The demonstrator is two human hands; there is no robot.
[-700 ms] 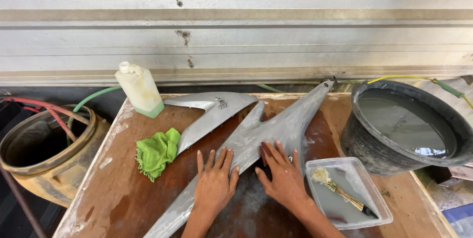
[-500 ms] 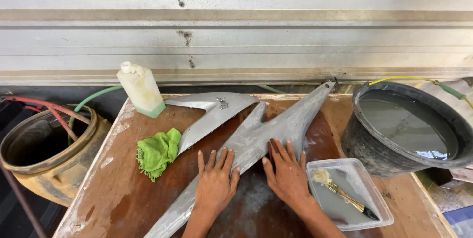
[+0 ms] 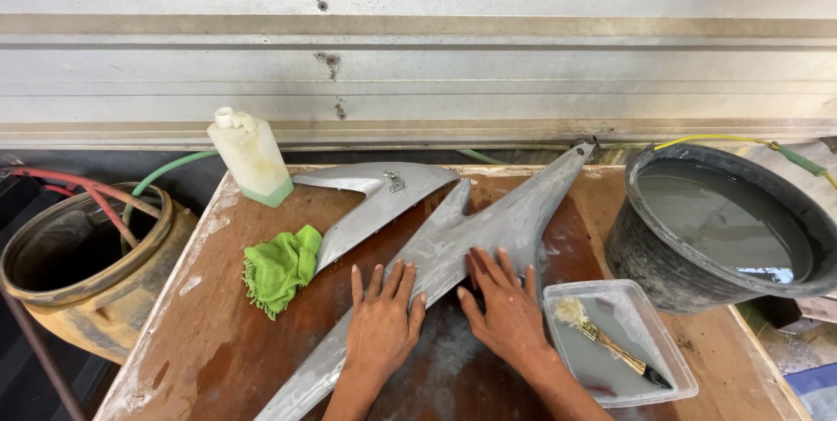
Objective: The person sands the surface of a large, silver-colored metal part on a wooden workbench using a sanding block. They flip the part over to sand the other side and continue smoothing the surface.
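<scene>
Little has changed since the earlier pictures: both hands lie in nearly the same spots on the long grey panel [image 3: 471,247], and only the right hand [image 3: 506,309] has slid slightly nearer along it.

The wooden table [image 3: 218,342] carries everything. The long grey panel lies diagonally across it, from the near left edge up to a thin tip at the far right. A second grey panel [image 3: 370,199], shorter and curved, lies just left of it at the far side.

The left hand [image 3: 382,321] rests flat, palm down, fingers spread, across the panel's middle, grasping nothing. The right hand lies flat as well, fingers fanned toward the far side, pressed on the panel's right edge and gripping nothing. The two hands sit near each other without touching.

At the right, a black bucket [image 3: 641,255] of murky water stands at the table's corner. A clear plastic tray [image 3: 671,369] with a brush [image 3: 610,342] in it lies just beside the right hand, crowding that side. At the left, a green cloth [image 3: 279,268] touches the shorter panel, and a pale plastic bottle [image 3: 251,155] stands upright at the far left corner. Bare wood lies open near the left edge. A yellowish drum [image 3: 96,308] stands off the table to the left.
</scene>
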